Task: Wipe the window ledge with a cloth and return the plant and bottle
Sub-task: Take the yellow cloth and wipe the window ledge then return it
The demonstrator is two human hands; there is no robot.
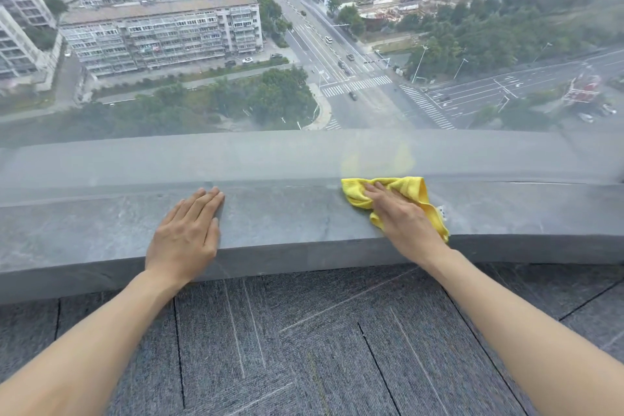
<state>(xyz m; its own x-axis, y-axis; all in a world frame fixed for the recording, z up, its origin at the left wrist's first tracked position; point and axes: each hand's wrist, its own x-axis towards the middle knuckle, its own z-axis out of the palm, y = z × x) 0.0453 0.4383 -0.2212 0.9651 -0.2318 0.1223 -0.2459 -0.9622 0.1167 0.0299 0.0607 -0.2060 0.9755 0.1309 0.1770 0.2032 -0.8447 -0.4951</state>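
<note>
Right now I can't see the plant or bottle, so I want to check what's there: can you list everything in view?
cloth: one, yellow, flat on the ledge against the glass, right of centre, under the right hand
ledge: one, grey stone, running the full width below the window
window: one, clear glass, behind the ledge, looking down on streets and buildings
carpet: grey tiles, floor below the ledge
plant, bottle: none in view
left hand: one, bare, flat on the ledge left of centre, holding nothing
right hand: one, bare, pressing on the cloth, fingers spread flat
</note>
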